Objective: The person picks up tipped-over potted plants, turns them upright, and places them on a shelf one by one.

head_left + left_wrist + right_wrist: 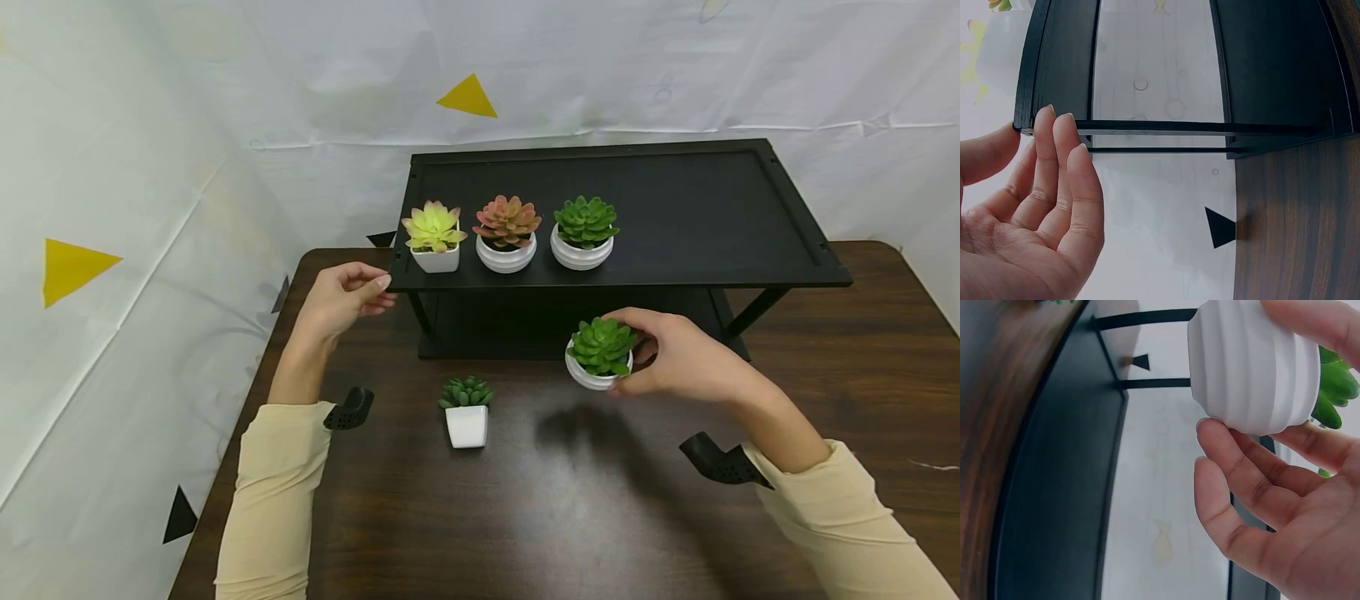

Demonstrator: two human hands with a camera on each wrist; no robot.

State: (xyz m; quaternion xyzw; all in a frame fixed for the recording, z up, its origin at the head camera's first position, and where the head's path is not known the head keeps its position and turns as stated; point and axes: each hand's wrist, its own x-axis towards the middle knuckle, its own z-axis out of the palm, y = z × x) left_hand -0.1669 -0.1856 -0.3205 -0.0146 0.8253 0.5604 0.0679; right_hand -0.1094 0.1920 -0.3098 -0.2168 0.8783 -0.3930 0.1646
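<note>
A round ribbed white pot of green succulent [599, 357] is grasped by right-hand fingertips [1210, 428], the left hand [341, 298] released; slippage is judged possible.

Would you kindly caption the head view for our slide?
Right hand holds a green succulent before the black shelf; left hand touches its corner.

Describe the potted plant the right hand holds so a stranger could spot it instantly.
Find the black shelf on the dark wooden table. Just in front of its lower edge, the right hand grips a green succulent in a round ribbed white pot, the only plant lifted off any surface.
</note>
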